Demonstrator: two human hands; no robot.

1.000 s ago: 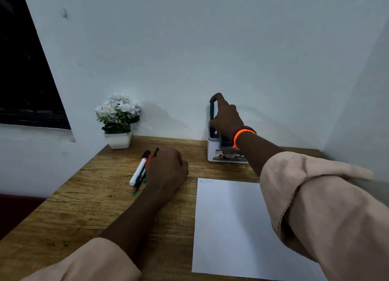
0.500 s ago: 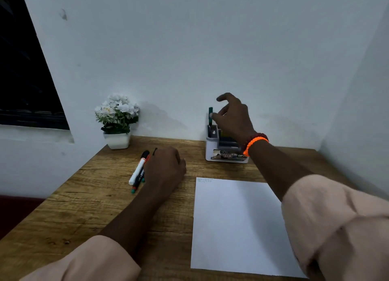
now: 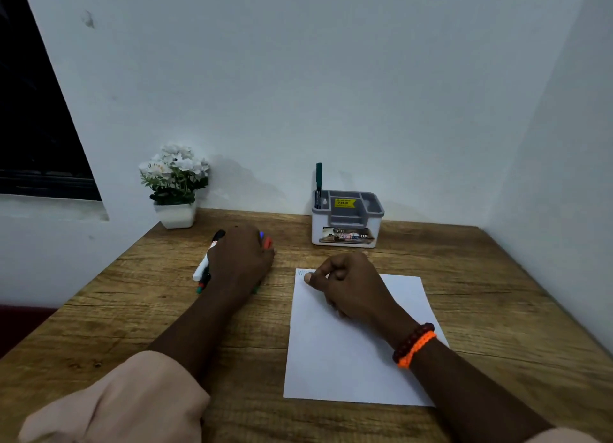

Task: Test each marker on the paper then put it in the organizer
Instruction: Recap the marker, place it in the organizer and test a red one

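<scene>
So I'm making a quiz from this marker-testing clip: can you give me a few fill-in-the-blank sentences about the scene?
1. The green marker stands upright in the back-left compartment of the ____.
2. The right hand rests on the sheet of ____.
3. The left hand lies over the loose markers on the wooden ____.
4. The pot in the back-left corner holds white ____.

Missing words: organizer; paper; table; flowers
</scene>
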